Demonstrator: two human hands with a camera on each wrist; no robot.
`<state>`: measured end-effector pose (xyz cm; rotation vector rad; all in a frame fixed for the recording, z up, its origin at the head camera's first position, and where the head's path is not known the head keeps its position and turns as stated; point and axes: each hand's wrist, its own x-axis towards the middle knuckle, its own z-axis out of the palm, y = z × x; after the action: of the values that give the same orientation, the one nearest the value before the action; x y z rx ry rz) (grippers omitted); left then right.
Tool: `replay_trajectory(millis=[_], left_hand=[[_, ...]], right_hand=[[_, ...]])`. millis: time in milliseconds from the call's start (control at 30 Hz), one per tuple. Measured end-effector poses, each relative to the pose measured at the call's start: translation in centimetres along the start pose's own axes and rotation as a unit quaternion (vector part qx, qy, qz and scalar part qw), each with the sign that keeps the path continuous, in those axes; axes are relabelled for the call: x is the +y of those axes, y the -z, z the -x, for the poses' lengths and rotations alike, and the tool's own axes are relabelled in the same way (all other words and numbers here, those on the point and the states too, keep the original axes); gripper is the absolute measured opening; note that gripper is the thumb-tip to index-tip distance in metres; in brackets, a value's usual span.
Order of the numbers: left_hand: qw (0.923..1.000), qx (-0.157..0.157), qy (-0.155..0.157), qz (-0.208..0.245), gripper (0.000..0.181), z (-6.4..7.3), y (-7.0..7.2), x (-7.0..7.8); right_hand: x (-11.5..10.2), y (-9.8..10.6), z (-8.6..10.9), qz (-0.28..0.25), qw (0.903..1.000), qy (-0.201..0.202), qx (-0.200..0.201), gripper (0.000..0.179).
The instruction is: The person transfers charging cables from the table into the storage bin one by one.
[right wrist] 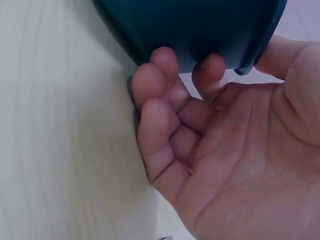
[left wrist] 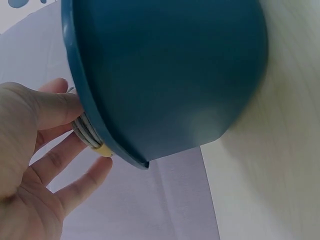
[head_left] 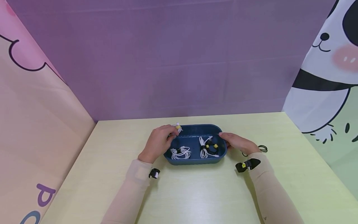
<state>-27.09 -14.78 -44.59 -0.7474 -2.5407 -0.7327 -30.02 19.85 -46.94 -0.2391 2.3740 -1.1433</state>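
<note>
A dark blue plastic tray with rounded corners stands on the table. At its back left corner my left hand pinches a bundled white cable with a yellow tie, level with the rim. My right hand grips the tray's right end; in the right wrist view its thumb lies over the rim and its fingers curl against the outer wall. Inside the tray, a coiled white cable lies front left. At the right lie another white cable bundle and a black cable with yellow parts.
A coiled black cable rests on the pale table beyond my right wrist, partly hidden by it. A purple cloth wall rises behind the table, with printed cloths on both sides.
</note>
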Motion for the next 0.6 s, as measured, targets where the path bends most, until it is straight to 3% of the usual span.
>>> replay_trajectory(millis=[600], left_hand=[[0.9996,-0.024,0.004,-0.012,0.011,0.04,-0.28,0.38]], right_hand=[[0.1,-0.08,-0.07,0.002,1.0,-0.004,0.005,0.061]])
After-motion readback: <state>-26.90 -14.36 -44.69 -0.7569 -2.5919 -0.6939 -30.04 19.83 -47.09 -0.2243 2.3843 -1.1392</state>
